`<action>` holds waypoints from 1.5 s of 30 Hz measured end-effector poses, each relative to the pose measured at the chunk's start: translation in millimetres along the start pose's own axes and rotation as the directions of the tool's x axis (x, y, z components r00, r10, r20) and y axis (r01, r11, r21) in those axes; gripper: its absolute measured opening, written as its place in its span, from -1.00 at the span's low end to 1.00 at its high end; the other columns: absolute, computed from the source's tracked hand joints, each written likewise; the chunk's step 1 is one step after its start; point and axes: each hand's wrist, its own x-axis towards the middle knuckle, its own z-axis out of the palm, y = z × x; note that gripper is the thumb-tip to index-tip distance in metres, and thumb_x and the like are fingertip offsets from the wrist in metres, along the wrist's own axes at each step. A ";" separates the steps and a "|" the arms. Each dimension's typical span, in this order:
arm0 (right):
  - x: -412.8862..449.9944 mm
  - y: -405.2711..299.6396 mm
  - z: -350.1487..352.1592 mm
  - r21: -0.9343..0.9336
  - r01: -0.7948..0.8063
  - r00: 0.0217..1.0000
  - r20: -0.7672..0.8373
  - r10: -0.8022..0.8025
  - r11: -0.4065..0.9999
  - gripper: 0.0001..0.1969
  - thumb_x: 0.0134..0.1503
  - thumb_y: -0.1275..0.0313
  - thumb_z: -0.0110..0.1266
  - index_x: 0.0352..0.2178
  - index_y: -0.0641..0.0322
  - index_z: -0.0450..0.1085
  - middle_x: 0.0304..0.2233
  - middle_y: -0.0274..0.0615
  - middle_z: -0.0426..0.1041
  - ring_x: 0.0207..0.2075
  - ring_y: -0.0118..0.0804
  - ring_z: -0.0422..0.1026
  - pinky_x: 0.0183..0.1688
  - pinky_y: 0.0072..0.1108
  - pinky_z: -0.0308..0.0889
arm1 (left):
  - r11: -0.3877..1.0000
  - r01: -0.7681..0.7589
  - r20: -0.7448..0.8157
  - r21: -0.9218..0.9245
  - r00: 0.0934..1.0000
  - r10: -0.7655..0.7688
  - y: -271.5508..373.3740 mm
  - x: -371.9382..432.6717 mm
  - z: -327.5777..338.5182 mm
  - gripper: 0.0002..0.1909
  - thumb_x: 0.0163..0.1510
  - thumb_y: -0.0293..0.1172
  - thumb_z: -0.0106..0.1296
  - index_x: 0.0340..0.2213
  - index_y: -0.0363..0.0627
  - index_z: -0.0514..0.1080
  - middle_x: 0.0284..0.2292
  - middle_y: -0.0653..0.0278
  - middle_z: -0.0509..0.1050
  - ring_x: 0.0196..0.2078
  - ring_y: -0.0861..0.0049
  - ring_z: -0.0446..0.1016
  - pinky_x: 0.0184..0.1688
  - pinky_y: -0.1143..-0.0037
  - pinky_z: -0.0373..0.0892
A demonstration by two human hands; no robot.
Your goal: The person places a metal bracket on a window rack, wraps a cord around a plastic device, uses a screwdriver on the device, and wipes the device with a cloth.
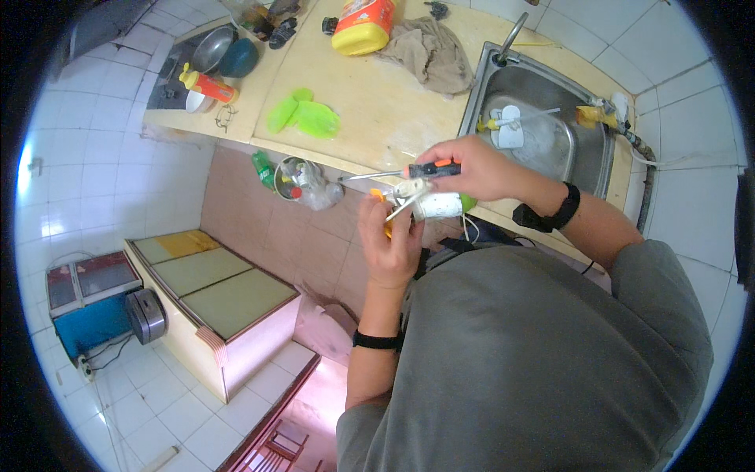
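Observation:
My right hand (472, 168) grips a screwdriver (435, 169) by its black and orange handle, the metal shaft pointing left past the counter's front edge. Just below it, my left hand (386, 242) holds a small whitish part (410, 189) with a thin white stick and some yellow-orange pieces; the fingers partly hide it. Behind these pieces shows a white-and-green bottle-like object (439, 205), and I cannot tell what supports it. Inside the steel sink (534, 159), to the right, lie a white plastic piece (510, 127) and a yellow pump with a clear tube (495, 124).
Bright green rubbery pieces (318, 120), a crumpled brown rag (433, 56) and a yellow-orange jug (360, 35) lie on the counter (360, 94). A squeeze bottle (209, 85) stands by the stove. A waste bin (289, 190) and green bottle (263, 168) are on the floor.

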 end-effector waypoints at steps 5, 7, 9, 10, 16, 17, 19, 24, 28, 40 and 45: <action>17.7 10.5 -4.2 -0.234 -0.161 0.985 -0.101 0.141 0.959 -0.65 -0.16 0.37 0.22 -0.27 0.24 0.46 -0.42 -0.01 0.50 -0.40 -0.16 0.48 -0.28 -0.50 0.35 | 1.000 0.011 -0.020 -0.010 1.000 -0.011 -9.9 0.7 -8.2 -0.58 -0.37 -0.50 0.31 -0.36 -0.17 0.43 -0.21 0.09 0.31 -0.13 0.11 0.34 -0.11 0.28 0.33; 20.0 28.4 -12.5 -0.289 -0.179 0.975 -0.181 0.130 0.941 -0.66 -0.16 0.36 0.20 -0.28 0.23 0.46 -0.42 0.01 0.49 -0.40 -0.04 0.46 -0.28 -0.45 0.35 | 0.998 0.054 -0.044 -0.009 0.998 -0.055 -15.6 0.8 -14.1 -0.58 -0.38 -0.49 0.32 -0.37 -0.17 0.44 -0.21 0.09 0.32 -0.12 0.13 0.35 -0.10 0.29 0.33; 18.2 52.4 -22.7 -0.265 -0.376 0.897 -0.344 0.277 0.888 -0.70 -0.12 0.38 0.17 -0.31 0.29 0.46 -0.49 -0.05 0.49 -0.45 -0.19 0.47 -0.34 -0.50 0.35 | 0.935 0.318 -0.105 -0.160 0.936 -0.336 -24.2 2.6 -23.3 -0.57 -0.42 -0.50 0.34 -0.39 -0.18 0.44 -0.18 0.09 0.32 -0.10 0.19 0.35 -0.10 0.32 0.33; 14.3 59.9 -24.5 -0.267 -0.367 0.900 -0.344 0.267 0.891 -0.70 -0.12 0.38 0.17 -0.31 0.29 0.46 -0.49 -0.05 0.49 -0.45 -0.19 0.47 -0.34 -0.50 0.35 | 0.883 0.416 -0.087 -0.216 0.893 -0.442 -30.8 2.1 -28.3 -0.56 -0.41 -0.53 0.34 -0.37 -0.19 0.43 -0.15 0.07 0.31 -0.08 0.24 0.35 -0.07 0.38 0.31; -4.1 111.8 -21.8 0.445 -0.488 0.660 -0.375 0.651 0.751 -0.79 -0.01 0.46 0.11 -0.33 0.38 0.41 -0.58 -0.32 0.37 -0.58 -0.53 0.32 -0.52 -0.69 0.23 | 0.725 0.481 -0.061 -0.492 0.812 -0.580 -74.3 -3.7 -49.0 -0.55 -0.39 -0.62 0.29 -0.34 -0.19 0.41 -0.15 0.13 0.28 -0.10 0.36 0.32 -0.04 0.46 0.26; -2.6 122.6 -20.2 0.570 -0.409 0.644 -0.373 0.668 0.712 -0.71 -0.01 0.48 0.11 -0.23 0.39 0.35 -0.56 -0.33 0.36 -0.58 -0.52 0.29 -0.51 -0.68 0.21 | 0.657 0.509 -0.014 -0.557 0.785 -0.620 -80.1 -5.1 -53.1 -0.56 -0.38 -0.64 0.28 -0.34 -0.19 0.41 -0.15 0.14 0.28 -0.09 0.36 0.31 -0.01 0.46 0.24; 7.6 130.9 -13.2 0.688 -0.315 0.627 -0.366 0.688 0.654 -0.61 -0.02 0.50 0.11 -0.13 0.39 0.28 -0.54 -0.33 0.35 -0.59 -0.51 0.27 -0.51 -0.68 0.20 | 0.657 0.501 0.001 -0.563 0.796 -0.606 -94.9 -9.0 -59.8 -0.57 -0.38 -0.66 0.26 -0.35 -0.19 0.42 -0.17 0.16 0.29 -0.08 0.38 0.31 0.00 0.45 0.23; 38.2 149.8 16.2 0.537 -0.285 0.717 -0.430 0.549 0.794 -0.34 -0.05 0.57 0.12 0.10 0.39 0.05 -0.27 -0.20 0.32 -0.42 -0.42 0.31 -0.40 -0.63 0.24 | 0.365 0.522 0.215 -0.771 0.752 -0.623 -126.8 -20.1 -80.8 -0.54 -0.37 -0.69 0.25 -0.30 -0.19 0.45 -0.21 0.21 0.32 -0.09 0.42 0.33 -0.03 0.46 0.28; 38.6 188.1 37.5 0.311 -0.323 0.724 -0.527 0.445 0.894 -0.31 -0.10 0.59 0.11 0.12 0.31 0.06 -0.07 -0.03 0.31 -0.18 -0.27 0.37 -0.23 -0.58 0.30 | -0.027 0.543 0.448 -0.839 0.662 -0.602 -135.5 -10.5 -98.5 -0.61 -0.27 -0.70 0.20 -0.30 -0.24 0.43 -0.19 0.22 0.30 -0.15 0.33 0.42 -0.12 0.46 0.42; -2.0 169.9 25.0 0.125 -0.560 0.418 -0.811 0.410 0.819 -0.64 -0.04 0.37 0.10 -0.16 0.23 0.42 -0.20 -0.06 0.47 -0.13 -0.18 0.42 -0.10 -0.46 0.32 | -0.419 0.525 0.668 -0.741 0.507 -0.545 -192.2 -3.8 -83.1 -0.68 -0.04 -0.23 0.13 -0.26 -0.10 0.40 -0.15 0.18 0.37 -0.09 0.26 0.39 -0.09 0.18 0.44; -42.3 158.3 -24.2 -0.445 -0.822 0.568 -0.681 0.463 0.354 -0.52 -0.06 0.24 0.10 -0.12 0.32 0.37 -0.23 0.05 0.45 -0.19 -0.06 0.44 -0.09 -0.40 0.33 | -0.288 0.671 0.727 -0.684 0.662 -0.184 -208.7 4.0 -55.0 -0.51 -0.19 -0.21 0.31 -0.20 0.06 0.37 -0.10 0.21 0.28 -0.02 0.26 0.32 -0.09 0.12 0.44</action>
